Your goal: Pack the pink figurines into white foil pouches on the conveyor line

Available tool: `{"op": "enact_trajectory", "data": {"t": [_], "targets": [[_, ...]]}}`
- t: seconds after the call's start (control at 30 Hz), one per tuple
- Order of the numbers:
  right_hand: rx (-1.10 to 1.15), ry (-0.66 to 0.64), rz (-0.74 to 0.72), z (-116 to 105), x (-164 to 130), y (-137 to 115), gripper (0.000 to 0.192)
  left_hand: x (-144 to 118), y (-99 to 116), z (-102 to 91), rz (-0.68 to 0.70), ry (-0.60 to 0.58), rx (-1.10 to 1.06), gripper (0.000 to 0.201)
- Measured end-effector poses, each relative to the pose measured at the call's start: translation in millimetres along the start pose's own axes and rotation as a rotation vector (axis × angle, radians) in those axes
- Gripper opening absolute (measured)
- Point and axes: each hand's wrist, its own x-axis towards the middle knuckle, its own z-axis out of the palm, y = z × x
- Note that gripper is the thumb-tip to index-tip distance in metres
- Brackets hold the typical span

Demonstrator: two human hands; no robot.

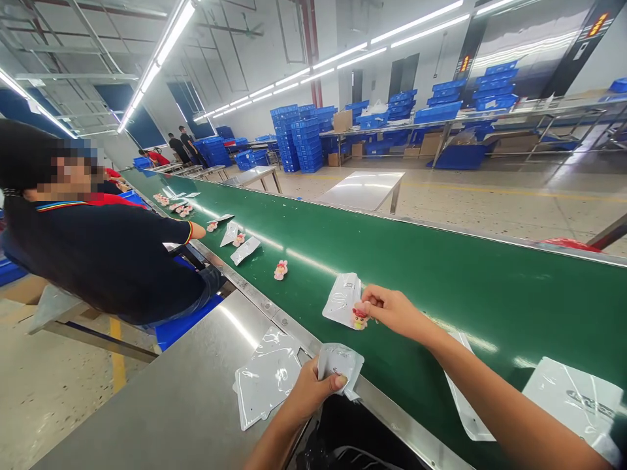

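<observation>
My left hand [313,391] is closed on a small white plastic pouch [343,362], thumb across its front, above the belt's near metal edge. Over the green belt, my right hand [389,310] pinches a small pink toy figure [360,314] with a red top and a yellowish body. Just behind that figure lies a white pouch [340,294], flat on the belt. Another pink figure [281,269] rests alone farther up the belt. Beside my left hand, several white pouches [269,375] lie overlapping on the steel table.
The green conveyor belt [441,274] runs away to the upper left, carrying more pouches and figures. Near my right forearm lie white pouches [573,398]. A co-worker [98,254] in a dark shirt sits at left by the steel table [186,391]. Blue crates [306,143] are stacked beyond.
</observation>
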Motion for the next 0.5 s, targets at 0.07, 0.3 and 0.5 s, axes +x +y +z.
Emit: {"op": "enact_trajectory", "data": {"t": [0.07, 0.3, 0.5], "targets": [[0.161, 0.048, -0.023, 1.2, -11.5, -17.1, 0.028, 0.5, 2.2, 2.5, 0.012, 0.023, 0.058, 0.041], [0.189, -0.102, -0.016, 24.3, -38.0, -34.6, 0.026, -1.6, 13.8, 10.3, 0.044, -0.044, 0.088, 0.037], [-0.12, -0.158, -0.22, 32.1, -50.5, -33.0, 0.027, -3.9, 22.3, 21.0, 0.043, -0.092, 0.112, 0.046]]}}
